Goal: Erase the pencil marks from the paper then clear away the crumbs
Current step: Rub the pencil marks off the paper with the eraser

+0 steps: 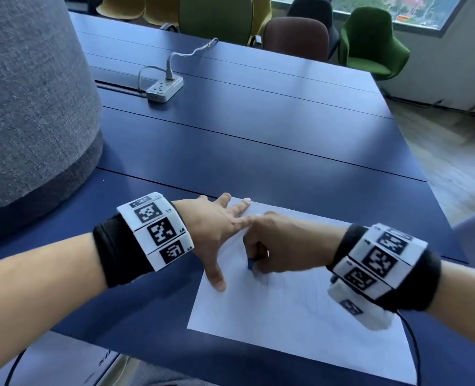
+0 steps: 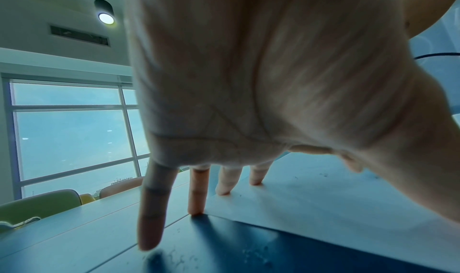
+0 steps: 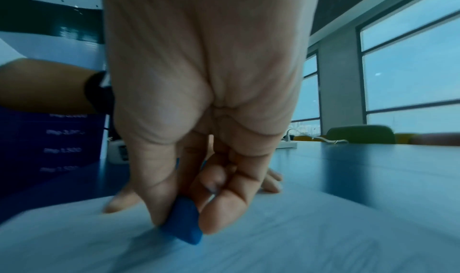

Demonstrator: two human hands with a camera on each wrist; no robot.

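Observation:
A white sheet of paper with faint pencil lines lies on the dark blue table near its front edge. My left hand is spread flat with straight fingers, pressing the paper's left edge; its thumb points toward me. My right hand pinches a small blue eraser between thumb and fingers, its tip on the paper just right of the left thumb. The right wrist view shows the eraser touching the sheet. Dark crumbs dot the paper in the left wrist view.
A white power strip with a plugged cable sits at the back left of the table. A large grey fabric-covered column stands at the left. Green, brown and yellow chairs line the far side. The table's right edge drops to a wooden floor.

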